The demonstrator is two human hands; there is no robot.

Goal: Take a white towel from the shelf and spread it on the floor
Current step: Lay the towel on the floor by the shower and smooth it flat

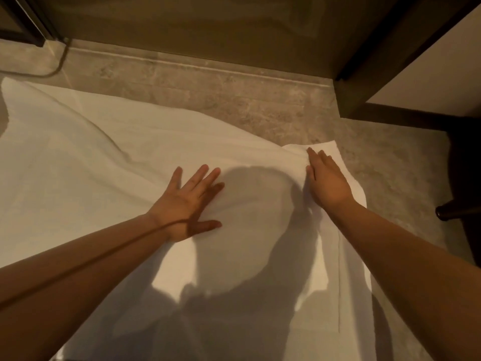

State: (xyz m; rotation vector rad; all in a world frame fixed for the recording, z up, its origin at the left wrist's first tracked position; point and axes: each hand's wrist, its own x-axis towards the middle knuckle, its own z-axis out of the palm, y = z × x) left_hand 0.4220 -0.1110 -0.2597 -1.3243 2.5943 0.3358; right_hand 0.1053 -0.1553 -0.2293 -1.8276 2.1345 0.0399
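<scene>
While the white towel [109,157] lies spread on the stone floor [260,100], creased at left, the left hand [186,204] presses it flat, fingers [208,178] splayed; the right hand [326,179] rests near its far right corner, fingers straight and together.

Dim warm light, soft focus, large shadow on towel [104,152], wide-angle bending.

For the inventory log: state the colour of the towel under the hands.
Plain white towel, no pattern, tinted warm by the light; the head view shows it.
</scene>
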